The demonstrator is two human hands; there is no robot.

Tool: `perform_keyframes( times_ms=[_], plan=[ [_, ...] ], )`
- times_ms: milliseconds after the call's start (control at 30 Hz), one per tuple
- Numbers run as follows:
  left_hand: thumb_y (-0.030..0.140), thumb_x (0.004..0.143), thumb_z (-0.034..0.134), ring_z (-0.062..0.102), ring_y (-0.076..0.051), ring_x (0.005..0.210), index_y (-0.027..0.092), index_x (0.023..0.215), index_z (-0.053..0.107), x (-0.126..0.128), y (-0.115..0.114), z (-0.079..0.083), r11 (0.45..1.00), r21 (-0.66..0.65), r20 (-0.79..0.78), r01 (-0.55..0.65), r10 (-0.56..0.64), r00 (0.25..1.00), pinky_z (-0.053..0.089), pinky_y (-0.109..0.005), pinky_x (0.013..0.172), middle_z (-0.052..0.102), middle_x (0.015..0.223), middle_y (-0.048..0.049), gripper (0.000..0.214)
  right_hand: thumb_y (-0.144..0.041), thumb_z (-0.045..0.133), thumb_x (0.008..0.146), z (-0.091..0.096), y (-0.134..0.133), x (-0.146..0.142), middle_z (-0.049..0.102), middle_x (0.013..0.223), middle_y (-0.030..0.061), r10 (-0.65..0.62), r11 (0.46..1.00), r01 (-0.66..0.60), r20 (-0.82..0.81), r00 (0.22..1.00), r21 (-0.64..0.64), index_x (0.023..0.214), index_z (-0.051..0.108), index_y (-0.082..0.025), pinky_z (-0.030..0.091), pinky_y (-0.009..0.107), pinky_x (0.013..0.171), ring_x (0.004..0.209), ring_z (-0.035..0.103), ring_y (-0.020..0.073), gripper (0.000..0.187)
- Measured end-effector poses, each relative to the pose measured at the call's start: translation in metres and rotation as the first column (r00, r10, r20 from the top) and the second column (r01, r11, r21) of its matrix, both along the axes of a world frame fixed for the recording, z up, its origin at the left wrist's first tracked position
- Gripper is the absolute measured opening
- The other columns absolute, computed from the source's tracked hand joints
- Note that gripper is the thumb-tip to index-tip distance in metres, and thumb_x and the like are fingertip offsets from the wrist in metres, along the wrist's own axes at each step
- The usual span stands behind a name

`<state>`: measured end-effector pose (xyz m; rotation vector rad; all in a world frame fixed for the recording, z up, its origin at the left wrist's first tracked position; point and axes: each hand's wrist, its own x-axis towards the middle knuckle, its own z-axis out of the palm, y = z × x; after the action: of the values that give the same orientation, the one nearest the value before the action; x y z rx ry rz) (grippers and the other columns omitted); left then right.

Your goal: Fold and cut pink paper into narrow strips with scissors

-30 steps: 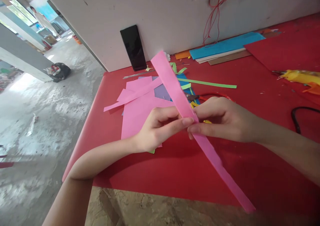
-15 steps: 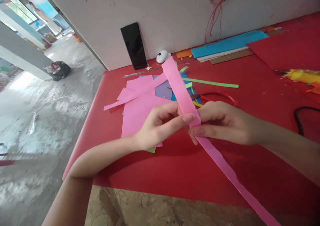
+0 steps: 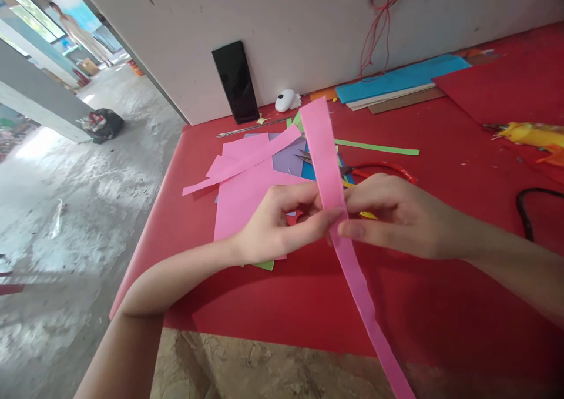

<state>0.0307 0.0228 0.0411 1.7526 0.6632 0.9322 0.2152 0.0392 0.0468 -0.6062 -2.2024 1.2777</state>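
A long pink strip (image 3: 324, 158), paper or thin felt by its look, runs between my two hands above the red table. My left hand (image 3: 293, 217) pinches it from the left, thumb on its front face. From the right, my right hand (image 3: 383, 220) grips the strip's edge between thumb and fingers. The upper end stands up, and the lower part hangs toward the bottom edge of the view. Behind the hands lie pink sheets (image 3: 247, 202), a loose pink strip (image 3: 251, 161) and a purple piece (image 3: 286, 158). Red-handled pliers (image 3: 383, 167) are partly hidden behind the strip.
A black phone (image 3: 235, 81) leans on the white wall, a white case-like object (image 3: 287, 100) beside it. A green strip (image 3: 376, 147) lies behind my right hand. Blue sheets (image 3: 409, 76) and a yellow glue gun (image 3: 531, 134) are farther right. A distant person (image 3: 79, 32) stands upper left.
The pink strip has swung more upright: its top end moved right and its hanging end moved left. Both hands stay on it, the right thumb shifted slightly.
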Motion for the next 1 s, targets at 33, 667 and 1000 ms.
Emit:
perform_keyframes(
  times_ms=[33,667,1000],
  plan=[
    [0.038,0.09,0.059,0.04,-0.007,0.052,0.016,0.069,0.056,0.0,0.0,0.0,1.0,0.019,-0.015,-0.002,0.002,1.0,0.036,-0.024,0.049,0.046,0.055,0.0036,0.031,-0.056,0.05,0.091,0.001,-0.001,0.0,0.036,0.05,-0.0045,-0.065,0.998,0.065,-0.02,0.998,-0.011,0.053,0.043,-0.017,0.025,0.023,0.043,0.047,0.033,0.0053,0.054],
    [0.024,0.095,0.046,0.038,-0.008,0.053,0.022,0.067,0.036,-0.001,0.001,0.008,0.991,0.094,-0.099,-0.091,0.1,0.99,0.032,-0.024,0.049,0.037,0.058,0.0052,0.03,-0.039,0.058,0.092,0.004,-0.009,-0.007,0.035,0.051,-0.0057,-0.208,0.975,0.217,-0.168,0.964,0.039,0.058,0.046,-0.018,0.024,0.021,0.039,0.046,0.031,0.0049,0.042],
    [0.02,0.094,0.05,0.033,-0.006,0.05,0.019,0.065,0.042,-0.004,0.008,0.004,0.96,0.269,-0.111,-0.081,0.115,0.987,0.031,-0.019,0.045,0.039,0.057,0.0065,0.03,-0.049,0.059,0.087,0.003,-0.007,-0.01,0.049,0.055,-0.0017,-0.288,0.954,0.281,-0.06,0.956,-0.109,0.058,0.054,-0.018,0.033,0.023,0.045,0.053,0.044,0.0086,0.042]
  ],
)
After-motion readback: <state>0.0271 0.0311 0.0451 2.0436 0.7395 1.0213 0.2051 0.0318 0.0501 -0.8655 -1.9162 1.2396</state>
